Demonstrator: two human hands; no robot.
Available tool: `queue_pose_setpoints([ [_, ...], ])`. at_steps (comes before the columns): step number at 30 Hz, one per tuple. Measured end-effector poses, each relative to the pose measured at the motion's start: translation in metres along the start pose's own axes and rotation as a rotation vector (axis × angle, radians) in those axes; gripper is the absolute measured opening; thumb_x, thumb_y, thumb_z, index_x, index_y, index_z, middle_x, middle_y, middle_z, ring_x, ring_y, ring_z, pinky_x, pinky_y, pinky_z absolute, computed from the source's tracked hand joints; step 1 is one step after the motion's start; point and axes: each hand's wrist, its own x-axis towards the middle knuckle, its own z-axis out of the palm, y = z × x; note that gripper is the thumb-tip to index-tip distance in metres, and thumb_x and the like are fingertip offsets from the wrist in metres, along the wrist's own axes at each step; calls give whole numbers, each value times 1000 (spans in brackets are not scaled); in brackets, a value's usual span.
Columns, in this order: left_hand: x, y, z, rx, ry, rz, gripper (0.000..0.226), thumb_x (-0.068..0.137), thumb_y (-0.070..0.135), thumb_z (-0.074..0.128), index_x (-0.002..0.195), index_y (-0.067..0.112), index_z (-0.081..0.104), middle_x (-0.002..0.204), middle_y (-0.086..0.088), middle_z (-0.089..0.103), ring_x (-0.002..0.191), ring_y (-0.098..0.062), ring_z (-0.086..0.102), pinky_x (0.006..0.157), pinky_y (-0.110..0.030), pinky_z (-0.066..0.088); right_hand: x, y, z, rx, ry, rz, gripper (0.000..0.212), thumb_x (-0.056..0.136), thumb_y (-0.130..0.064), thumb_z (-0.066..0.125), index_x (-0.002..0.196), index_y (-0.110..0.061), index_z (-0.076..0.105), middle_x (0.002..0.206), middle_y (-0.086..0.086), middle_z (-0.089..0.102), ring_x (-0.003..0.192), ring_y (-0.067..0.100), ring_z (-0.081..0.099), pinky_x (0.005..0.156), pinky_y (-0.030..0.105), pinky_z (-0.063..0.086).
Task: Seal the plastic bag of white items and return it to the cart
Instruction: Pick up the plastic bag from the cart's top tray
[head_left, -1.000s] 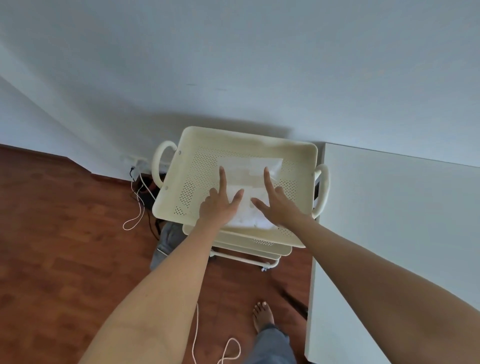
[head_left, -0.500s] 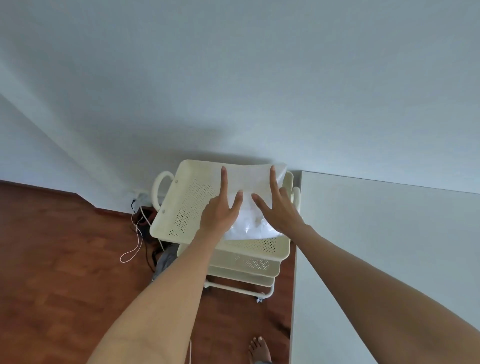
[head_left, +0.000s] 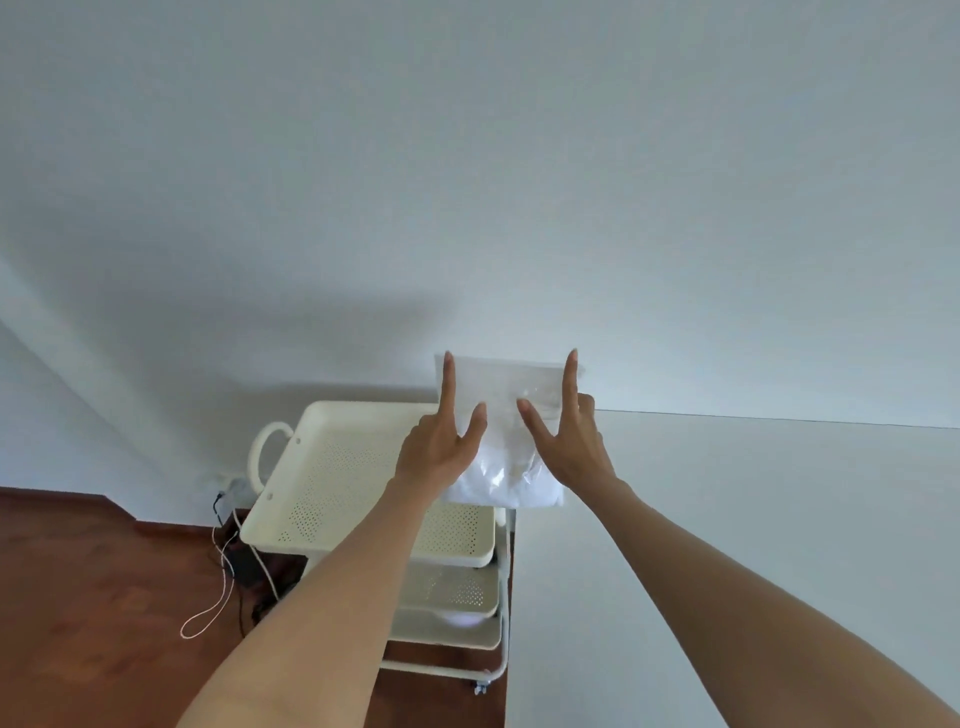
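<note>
Nearest, two bare forearms reach up from the bottom edge toward the middle of the view. Below and between them stands the cream cart (head_left: 363, 493), its perforated top tray tilted in perspective, with two lower trays beneath and a small caster at the near right foot. A white cord (head_left: 218, 587) loops over the reddish wooden floor (head_left: 78, 597) to the left of the cart, next to a dark adapter by the wall. To the right of the cart lies the white counter (head_left: 753, 519), its near left edge just beside the cart frame.

Farther on, the left hand (head_left: 439, 447) and the right hand (head_left: 563, 441) hold the plastic bag (head_left: 506, 457) up between them, above the far right corner of the top tray and clear of it. Each hand has its index finger straight up along a side edge of the bag and its thumb angled inward on the near face; the remaining fingers are behind the bag and mostly hidden. The white items fill the bag's lower half; its upper half is clear and flat. Behind everything is a plain pale wall (head_left: 467, 182).
</note>
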Motion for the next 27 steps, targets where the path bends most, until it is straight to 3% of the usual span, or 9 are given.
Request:
queue_pose_setpoints([
  [4, -3, 37, 21, -8, -20, 19, 76, 94, 78, 22, 148, 57, -26, 53, -4, 57, 47, -20, 59, 47, -31, 45, -10, 19, -39, -42, 48, 0, 95, 91, -76, 50, 149, -64, -24, 130, 13, 48, 77, 25, 61, 77, 42, 51],
  [11, -19, 100, 73, -80, -116, 68, 76, 96, 71, 32, 148, 60, -23, 53, 3, 49, 57, -28, 62, 59, -39, 54, -40, 76, -103, -122, 97, 54, 96, 89, -77, 51, 152, -62, -20, 118, 2, 43, 69, 24, 59, 67, 39, 47],
  [14, -32, 119, 101, -95, -167, 52, 76, 95, 74, 30, 146, 61, -26, 55, -4, 56, 55, -28, 63, 54, -37, 53, -58, 104, -125, -167, 84, 75, 93, 90, -75, 52, 153, -62, -15, 117, 0, 42, 63, 22, 58, 62, 38, 47],
  [19, -60, 137, 146, -74, -251, 61, 74, 96, 72, 31, 143, 66, -25, 51, -3, 53, 49, -24, 59, 46, -31, 39, -93, 149, -146, -233, 40, 168, 89, 92, -71, 52, 156, -58, -9, 116, 0, 41, 64, 31, 60, 65, 41, 52],
  [22, -80, 141, 170, -47, -339, 84, 68, 100, 66, 29, 150, 61, -16, 49, -2, 48, 48, -24, 57, 48, -31, 42, -116, 173, -149, -249, -7, 208, 86, 94, -70, 51, 158, -56, -5, 120, 1, 41, 66, 33, 63, 65, 41, 53],
  [27, -112, 145, 198, 0, -415, 52, 61, 103, 60, 26, 156, 46, 0, 56, 3, 48, 52, -17, 52, 53, -33, 42, -147, 204, -151, -185, -113, 277, 78, 97, -66, 51, 157, -55, 3, 135, 6, 39, 79, 34, 70, 80, 48, 58],
])
